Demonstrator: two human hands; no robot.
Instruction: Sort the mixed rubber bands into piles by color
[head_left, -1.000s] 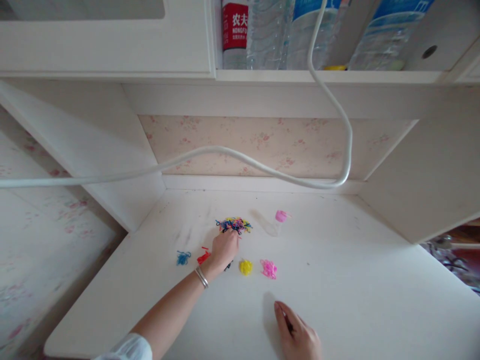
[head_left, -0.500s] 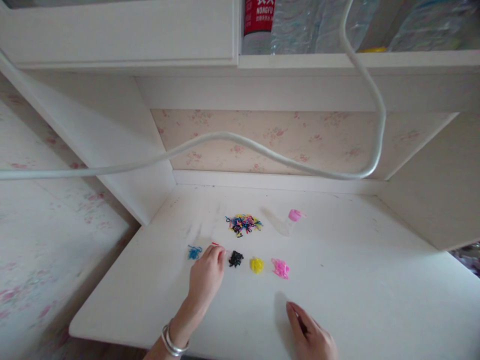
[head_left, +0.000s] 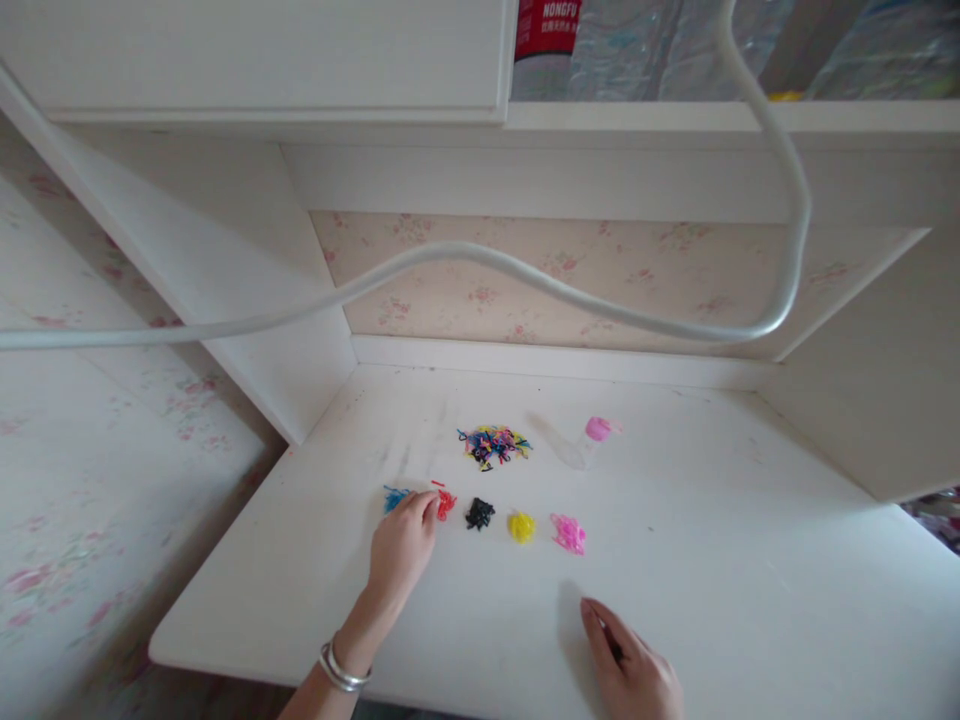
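Low and left of centre on the desk (head_left: 712, 520): red bands (head_left: 445, 503), second in a row of one-colour heaps, with the blue heap (head_left: 394, 497) to the left and the black heap (head_left: 479, 514), yellow heap (head_left: 521, 526) and pink heap (head_left: 568, 533) to the right, each set apart, likely to keep the colours unmixed. Just above the row, a mixed heap (head_left: 493, 445). Left hand (head_left: 401, 545) up from the lower edge, fingertips drawn together, touching the red bands' left side; cannot tell whether one is pinched. Right hand (head_left: 634, 675) at lower right, flat on the desk, loosely spread, holding nothing.

heap (head_left: 493, 445) behind row of clumps (head_left: 480, 513), on desk (head_left: 712, 520)
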